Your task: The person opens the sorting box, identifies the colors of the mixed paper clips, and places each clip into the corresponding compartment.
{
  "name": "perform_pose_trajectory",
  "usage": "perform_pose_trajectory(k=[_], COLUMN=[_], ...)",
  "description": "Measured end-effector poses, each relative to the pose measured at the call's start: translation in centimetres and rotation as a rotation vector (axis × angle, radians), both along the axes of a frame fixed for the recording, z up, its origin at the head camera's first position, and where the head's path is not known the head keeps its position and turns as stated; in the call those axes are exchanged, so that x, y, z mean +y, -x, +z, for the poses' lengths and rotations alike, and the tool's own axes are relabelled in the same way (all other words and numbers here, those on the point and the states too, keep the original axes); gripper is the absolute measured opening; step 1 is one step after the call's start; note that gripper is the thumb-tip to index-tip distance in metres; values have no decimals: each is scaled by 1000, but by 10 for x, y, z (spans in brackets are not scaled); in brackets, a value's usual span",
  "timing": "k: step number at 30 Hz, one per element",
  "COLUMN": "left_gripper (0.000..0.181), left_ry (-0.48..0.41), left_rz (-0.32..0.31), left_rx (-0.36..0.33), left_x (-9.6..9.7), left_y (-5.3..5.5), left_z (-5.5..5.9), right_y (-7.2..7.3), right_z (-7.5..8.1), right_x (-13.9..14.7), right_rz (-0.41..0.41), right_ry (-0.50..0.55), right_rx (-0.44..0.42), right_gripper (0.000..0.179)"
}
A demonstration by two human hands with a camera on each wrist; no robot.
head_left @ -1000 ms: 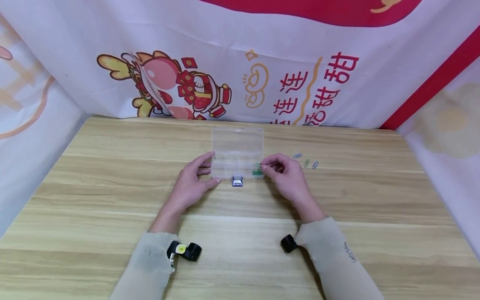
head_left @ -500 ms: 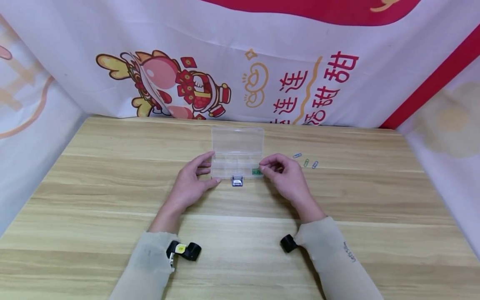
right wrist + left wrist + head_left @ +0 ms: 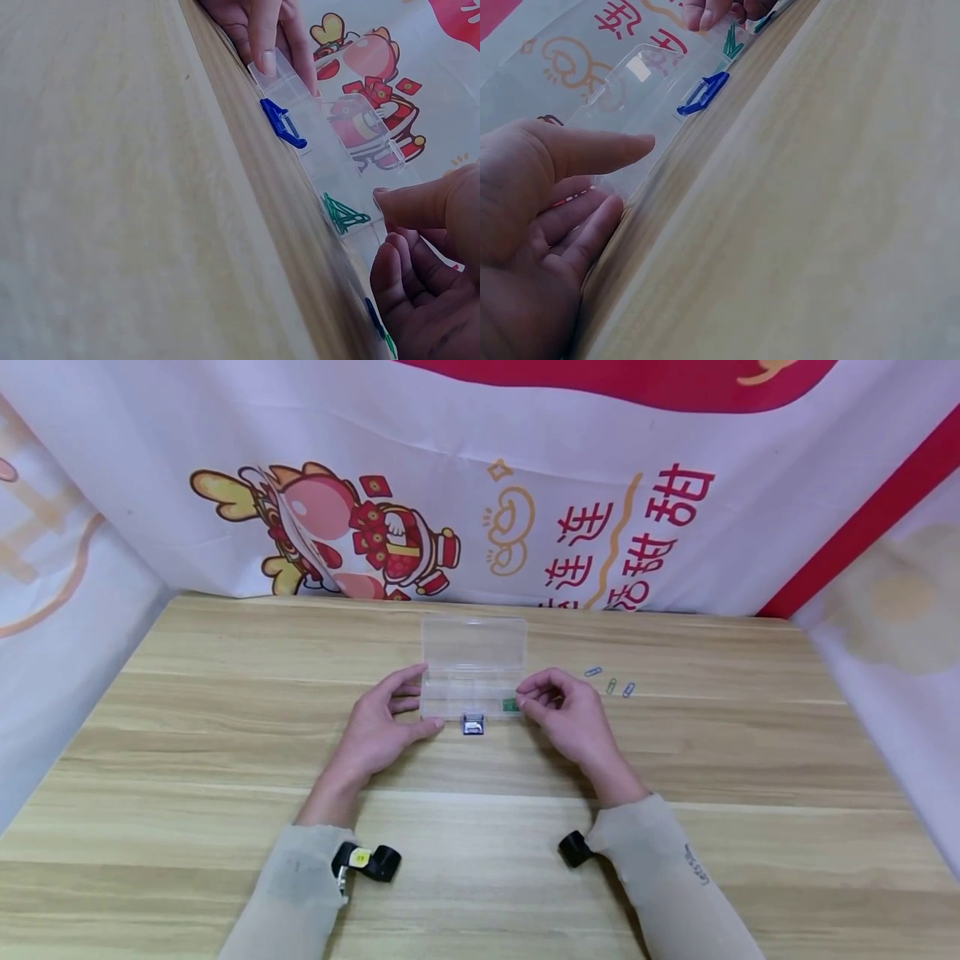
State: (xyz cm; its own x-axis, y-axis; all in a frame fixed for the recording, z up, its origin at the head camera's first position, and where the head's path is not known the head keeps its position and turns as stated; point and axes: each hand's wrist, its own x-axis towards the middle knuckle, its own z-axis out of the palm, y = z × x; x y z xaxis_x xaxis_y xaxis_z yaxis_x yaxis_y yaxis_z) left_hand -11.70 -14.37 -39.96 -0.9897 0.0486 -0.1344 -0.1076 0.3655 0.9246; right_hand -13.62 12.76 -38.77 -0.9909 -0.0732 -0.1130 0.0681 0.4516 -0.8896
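Note:
A clear plastic compartment box (image 3: 461,693) stands on the wooden table with its lid (image 3: 474,643) raised at the back. At its front is a blue latch (image 3: 283,124). Several green paper clips (image 3: 345,216) lie in the front right compartment. My left hand (image 3: 378,727) grips the box's left end, thumb at the front and fingers along the side. At the right end, my right hand (image 3: 566,710) has its thumb (image 3: 412,206) at the rim and curled fingers outside, holding that end. No clip shows between its fingertips.
To the right of the box lie three loose paper clips: a blue one (image 3: 593,672), a green one (image 3: 611,686) and another blue one (image 3: 628,690). A printed white cloth (image 3: 480,510) hangs behind the table (image 3: 465,843).
A green paper clip at my right fingertips a second ago is gone from them, and green clips show in the compartment below. My left hand stays on the box.

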Motion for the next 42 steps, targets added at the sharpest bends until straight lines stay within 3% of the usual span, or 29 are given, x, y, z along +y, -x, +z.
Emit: perform_pose_trajectory(k=[21, 29, 42], left_gripper=[78, 78, 78], left_ry=[53, 38, 30], left_rz=[-9, -15, -14], left_rx=[12, 9, 19], left_x=[3, 3, 2], left_y=[4, 3, 3], left_z=[2, 0, -1], right_y=[1, 6, 11], right_z=[2, 4, 12], right_x=[1, 28, 93], right_rz=[7, -4, -204], right_ry=[9, 55, 162], right_rx=[12, 42, -47], right_gripper=[11, 16, 27])
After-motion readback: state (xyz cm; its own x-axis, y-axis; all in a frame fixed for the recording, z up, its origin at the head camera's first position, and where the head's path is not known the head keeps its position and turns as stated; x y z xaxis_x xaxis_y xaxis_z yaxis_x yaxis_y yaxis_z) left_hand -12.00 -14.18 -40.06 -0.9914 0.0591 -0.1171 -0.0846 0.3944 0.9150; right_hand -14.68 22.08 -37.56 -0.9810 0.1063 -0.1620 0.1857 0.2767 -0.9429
